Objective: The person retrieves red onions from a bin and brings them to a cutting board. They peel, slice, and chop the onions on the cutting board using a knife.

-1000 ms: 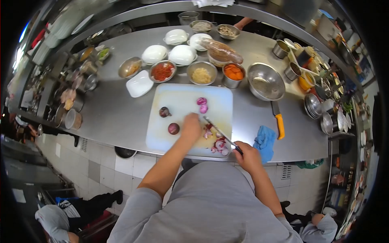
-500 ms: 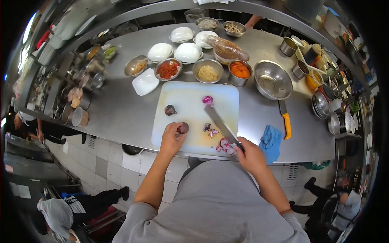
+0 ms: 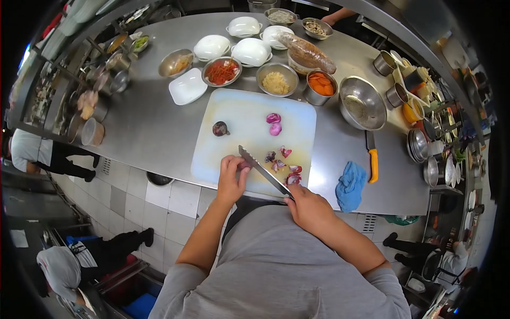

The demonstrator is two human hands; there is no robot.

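Observation:
On the white cutting board [image 3: 249,106], my left hand [image 3: 231,175] is closed on a red onion [image 3: 244,166] near the front edge. My right hand [image 3: 308,209] grips a dark-handled knife [image 3: 265,173], its blade pointing up and left with the tip close to the held onion. An unpeeled onion [image 3: 220,128] lies at the board's left. Two peeled purple pieces [image 3: 274,124] lie toward the back right. Onion skins and trimmings [image 3: 279,162] are scattered right of the blade, partly beside my right hand.
A blue cloth [image 3: 350,186] and a yellow-handled knife [image 3: 373,159] lie at the right. Behind the board stand bowls of red strips [image 3: 222,72], chopped pale food [image 3: 276,82] and orange slices [image 3: 321,85], plus a large metal bowl [image 3: 363,102]. Other people are at the sides.
My left hand has closed on the onion and brought it slightly right. The knife has swung left from the purple pieces toward the held onion. The view has shifted a little.

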